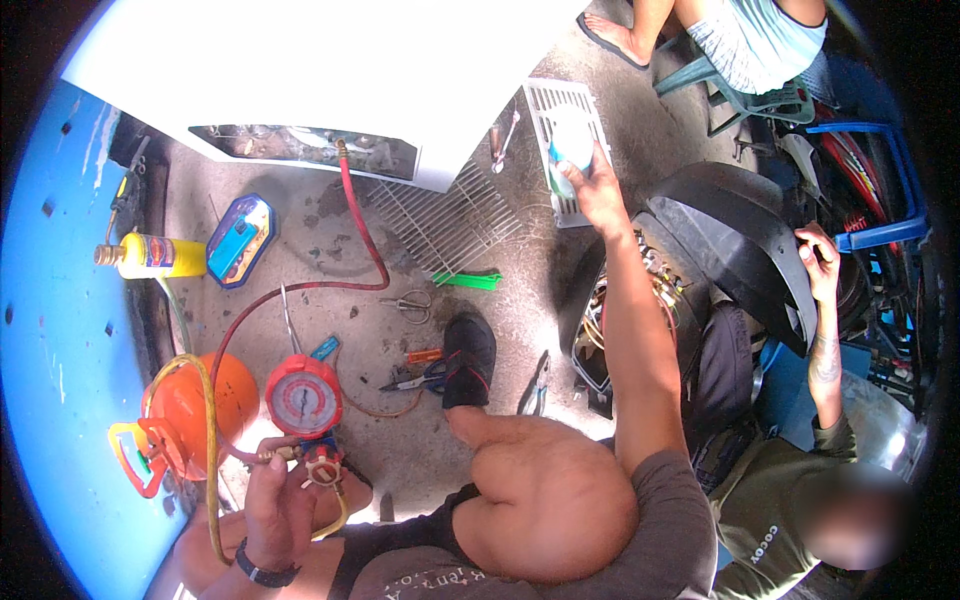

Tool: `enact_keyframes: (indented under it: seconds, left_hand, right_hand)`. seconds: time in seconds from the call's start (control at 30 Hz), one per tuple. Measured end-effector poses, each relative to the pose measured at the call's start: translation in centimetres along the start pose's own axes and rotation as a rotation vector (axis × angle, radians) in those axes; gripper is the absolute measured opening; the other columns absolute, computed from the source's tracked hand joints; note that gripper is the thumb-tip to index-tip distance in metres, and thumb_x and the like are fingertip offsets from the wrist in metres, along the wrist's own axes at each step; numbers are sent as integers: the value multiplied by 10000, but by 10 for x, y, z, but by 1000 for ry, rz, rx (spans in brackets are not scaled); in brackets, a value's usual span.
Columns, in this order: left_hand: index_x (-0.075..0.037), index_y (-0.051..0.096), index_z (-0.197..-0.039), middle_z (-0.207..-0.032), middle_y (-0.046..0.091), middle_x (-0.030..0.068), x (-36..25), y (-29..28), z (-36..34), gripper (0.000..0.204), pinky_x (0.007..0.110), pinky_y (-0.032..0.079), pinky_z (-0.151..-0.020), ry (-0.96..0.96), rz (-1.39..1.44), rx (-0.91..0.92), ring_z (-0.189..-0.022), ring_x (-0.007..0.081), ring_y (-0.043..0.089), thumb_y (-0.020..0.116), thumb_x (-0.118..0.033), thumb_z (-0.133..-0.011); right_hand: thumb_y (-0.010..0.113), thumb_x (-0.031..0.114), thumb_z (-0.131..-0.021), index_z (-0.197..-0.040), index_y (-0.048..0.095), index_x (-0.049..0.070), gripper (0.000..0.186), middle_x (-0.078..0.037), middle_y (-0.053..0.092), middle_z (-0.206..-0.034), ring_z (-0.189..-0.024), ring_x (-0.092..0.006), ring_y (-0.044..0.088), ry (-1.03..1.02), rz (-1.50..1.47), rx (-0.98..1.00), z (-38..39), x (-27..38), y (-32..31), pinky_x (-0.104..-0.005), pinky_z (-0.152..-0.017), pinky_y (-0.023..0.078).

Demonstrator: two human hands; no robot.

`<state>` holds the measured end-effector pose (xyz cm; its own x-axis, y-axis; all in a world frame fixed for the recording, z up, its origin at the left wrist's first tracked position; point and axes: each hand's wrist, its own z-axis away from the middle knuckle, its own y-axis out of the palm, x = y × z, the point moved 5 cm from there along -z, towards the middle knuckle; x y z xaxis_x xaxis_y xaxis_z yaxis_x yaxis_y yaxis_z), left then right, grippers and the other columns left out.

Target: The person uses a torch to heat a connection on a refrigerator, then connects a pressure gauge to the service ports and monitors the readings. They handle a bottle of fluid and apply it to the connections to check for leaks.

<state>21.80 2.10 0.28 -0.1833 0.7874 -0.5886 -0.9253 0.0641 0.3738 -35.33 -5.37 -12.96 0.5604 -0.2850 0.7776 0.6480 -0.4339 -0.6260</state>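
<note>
My left hand [277, 508] is at the lower left, its fingers closed round the hose fitting of a red-rimmed pressure gauge manifold [304, 396]. A red hose [350, 215] runs from there to the opening low in a white appliance [300, 70]. A yellow hose [211, 440] loops beside an orange gas cylinder [222, 395]. My right arm is stretched far forward; my right hand [595, 190] grips a white and blue-green item [570, 155], overexposed and partly hidden, over a white slotted panel [544, 100].
A co-worker's hand [820, 262] touches the raised lid of a black toolbox [735, 235] at right. Another person sits on a green chair [765, 108]. On the floor lie a wire rack [450, 215], scissors [408, 305], pliers [538, 385] and a yellow canister [165, 257].
</note>
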Motion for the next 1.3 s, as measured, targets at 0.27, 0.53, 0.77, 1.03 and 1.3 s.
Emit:
enact_keyframes:
  seconds: [0.27,0.53,0.77,1.03,1.3]
  left_hand:
    - [-105,510,-1240,-1213,633,127,3,-5,5,346,551,493,-989,-2,12,-3,-1135,324,630,532,-362,-1009]
    - [-79,494,-1221,-1235,586,123,-3,4,12,351,531,488,-1004,-20,14,-17,-1152,308,612,551,-341,-995]
    - [-79,422,-1266,-1245,563,177,-8,13,18,371,505,492,-994,-50,70,33,-1150,310,603,550,-301,-998]
    - [-93,472,-1255,-1263,587,149,-2,5,22,410,545,507,-991,-58,54,0,-1158,327,619,590,-369,-977]
    - [-93,469,-1277,-1290,584,141,-4,1,20,411,546,509,-991,-40,69,30,-1175,309,611,580,-358,-983]
  right_hand:
    - [684,200,-959,-1384,449,11,521,-129,632,-1258,-1193,-199,572,199,-59,208,108,11,61,-365,-1030,442]
    - [732,367,-894,-1387,456,18,664,-235,634,-1263,-1201,-343,614,157,-292,522,136,32,182,-441,-1013,460]
    - [714,327,-911,-1326,509,-2,568,-214,646,-1243,-1161,-333,625,228,-450,404,82,70,251,-417,-985,468]
    - [733,241,-911,-1325,523,8,520,-201,647,-1242,-1151,-309,627,367,-620,147,41,81,300,-399,-965,473]
    - [736,206,-904,-1310,556,19,481,-184,671,-1200,-1125,-311,646,426,-553,137,37,81,306,-403,-940,489]
